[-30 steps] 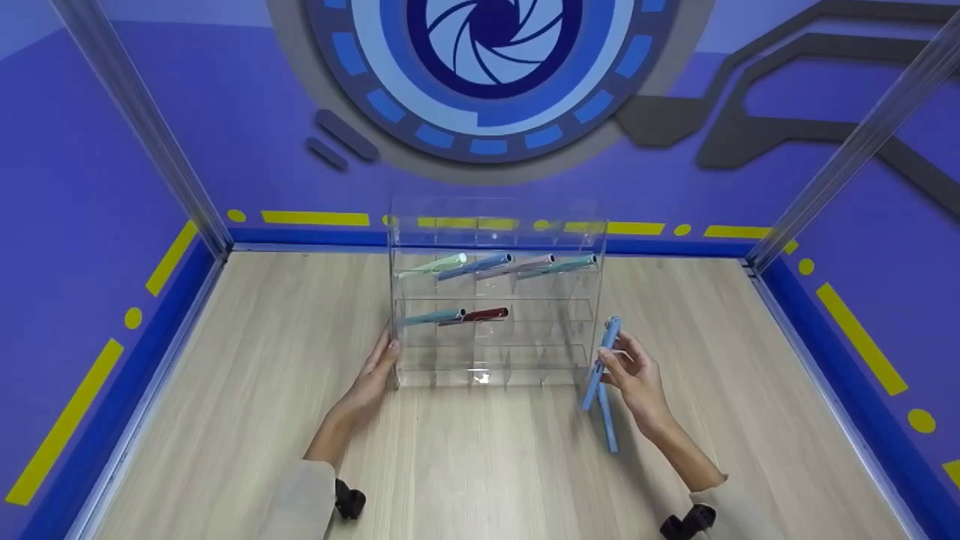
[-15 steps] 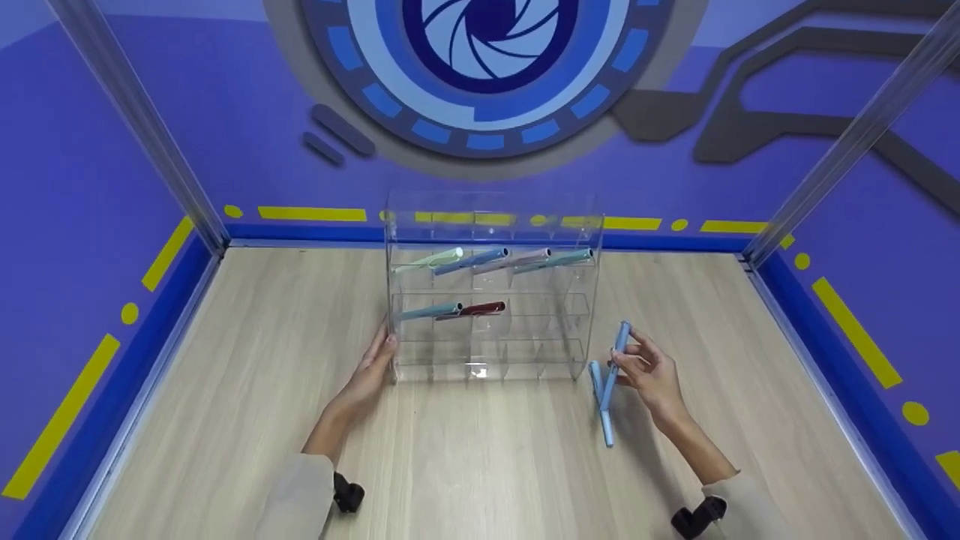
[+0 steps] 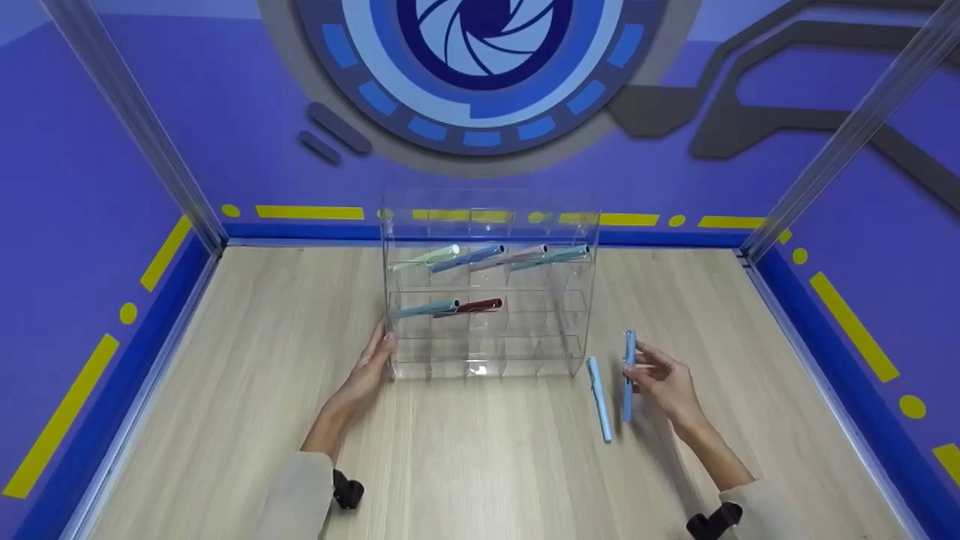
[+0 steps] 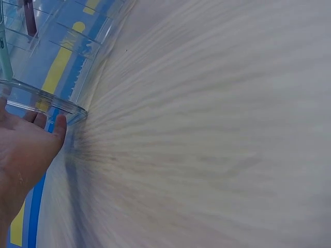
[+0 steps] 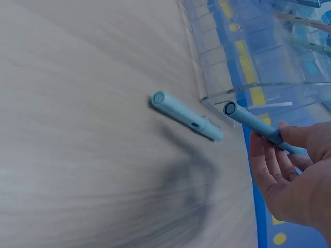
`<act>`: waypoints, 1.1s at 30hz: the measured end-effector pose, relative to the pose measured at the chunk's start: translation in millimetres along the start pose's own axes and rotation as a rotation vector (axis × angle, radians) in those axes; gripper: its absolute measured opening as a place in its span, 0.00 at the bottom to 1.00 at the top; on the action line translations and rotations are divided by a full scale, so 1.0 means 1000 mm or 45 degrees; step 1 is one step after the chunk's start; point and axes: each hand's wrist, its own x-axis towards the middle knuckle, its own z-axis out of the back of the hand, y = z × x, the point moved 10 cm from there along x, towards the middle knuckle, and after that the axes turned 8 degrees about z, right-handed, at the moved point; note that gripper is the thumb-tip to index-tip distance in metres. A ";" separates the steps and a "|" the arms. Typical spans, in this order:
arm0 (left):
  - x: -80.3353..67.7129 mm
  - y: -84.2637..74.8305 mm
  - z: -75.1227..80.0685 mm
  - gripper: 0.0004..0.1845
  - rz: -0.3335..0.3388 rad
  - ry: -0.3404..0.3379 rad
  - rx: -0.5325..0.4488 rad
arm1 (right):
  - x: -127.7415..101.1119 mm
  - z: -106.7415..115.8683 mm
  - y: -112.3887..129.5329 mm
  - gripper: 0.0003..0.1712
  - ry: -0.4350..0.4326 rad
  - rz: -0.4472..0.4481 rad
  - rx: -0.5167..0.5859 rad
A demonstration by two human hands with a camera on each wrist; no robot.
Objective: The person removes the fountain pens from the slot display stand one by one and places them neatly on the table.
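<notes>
A clear acrylic rack [image 3: 487, 289] stands on the wooden table, with several pens in its top row and two in the middle row. My left hand [image 3: 369, 371] rests with straight fingers against the rack's lower left corner [image 4: 72, 111]. My right hand [image 3: 660, 379] pinches a blue pen [image 3: 628, 375] held above the table, to the right of the rack; the same blue pen [image 5: 258, 128] shows between the fingers in the right wrist view. A second light blue pen [image 3: 599, 399] lies loose on the table just left of it, also the light blue pen [image 5: 186, 117] beside the rack's corner [image 5: 217, 103].
Blue walls with yellow markings [image 3: 851, 326] and metal frame posts [image 3: 127, 127] enclose the wooden table [image 3: 247, 360]. Bare wood lies to both sides of the rack and in front of it.
My right hand has carried the blue pen rightward, away from the rack, and turned it nearly upright. It no longer crosses the pen lying on the table. The left hand has stayed put.
</notes>
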 end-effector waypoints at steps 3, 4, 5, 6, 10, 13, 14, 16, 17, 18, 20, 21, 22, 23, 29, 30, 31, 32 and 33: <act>0.000 0.003 0.000 0.42 0.034 -0.020 0.015 | -0.001 0.003 -0.006 0.31 -0.003 -0.012 -0.068; 0.000 0.004 0.000 0.42 0.036 -0.024 0.017 | -0.001 0.003 -0.008 0.31 -0.002 -0.016 -0.087; -0.001 0.004 0.000 0.42 0.037 -0.024 0.017 | -0.001 0.003 -0.009 0.32 0.007 -0.019 -0.103; -0.001 0.005 0.000 0.43 0.045 -0.027 0.014 | -0.001 0.003 -0.010 0.32 0.014 -0.021 -0.122; -0.001 0.005 -0.001 0.43 0.044 -0.022 0.009 | 0.000 0.002 -0.013 0.32 0.061 -0.022 -0.232; 0.000 0.004 -0.001 0.42 0.033 -0.026 0.016 | 0.000 0.001 -0.018 0.31 0.080 -0.026 -0.303; 0.000 0.003 0.000 0.42 0.026 -0.027 0.019 | -0.001 0.000 -0.019 0.30 0.081 -0.029 -0.318; 0.001 0.004 0.001 0.42 0.025 -0.029 0.013 | -0.001 -0.002 -0.023 0.29 0.086 -0.034 -0.345; 0.001 0.004 0.001 0.42 0.026 -0.027 0.003 | -0.002 -0.003 -0.024 0.28 0.088 -0.033 -0.356; 0.001 0.004 0.001 0.42 0.028 -0.021 -0.006 | -0.003 -0.004 -0.025 0.27 0.084 -0.028 -0.366; 0.001 0.003 0.002 0.42 0.028 -0.003 -0.014 | -0.003 -0.006 -0.027 0.26 0.075 -0.011 -0.382; 0.001 0.003 0.002 0.42 0.028 0.000 -0.021 | -0.003 -0.008 -0.027 0.26 0.076 -0.001 -0.391; 0.000 0.002 0.002 0.42 0.028 0.003 -0.026 | -0.003 -0.009 -0.027 0.25 0.080 0.009 -0.403; 0.000 0.002 0.003 0.41 0.024 0.003 -0.028 | -0.003 -0.010 -0.028 0.25 0.083 0.019 -0.416; 0.001 0.004 0.002 0.43 0.044 0.010 -0.046 | 0.001 -0.013 -0.025 0.23 0.077 0.046 -0.506; 0.001 0.005 0.001 0.43 0.053 0.013 -0.051 | 0.002 -0.013 -0.024 0.22 0.072 0.047 -0.518; 0.001 0.005 0.000 0.44 0.058 0.015 -0.054 | 0.002 -0.013 -0.024 0.22 0.070 0.047 -0.526; 0.001 0.006 0.000 0.45 0.066 0.014 -0.059 | 0.003 -0.014 -0.023 0.22 0.071 0.051 -0.536; 0.001 0.005 0.000 0.45 0.066 0.016 -0.066 | 0.003 -0.015 -0.022 0.22 0.076 0.052 -0.543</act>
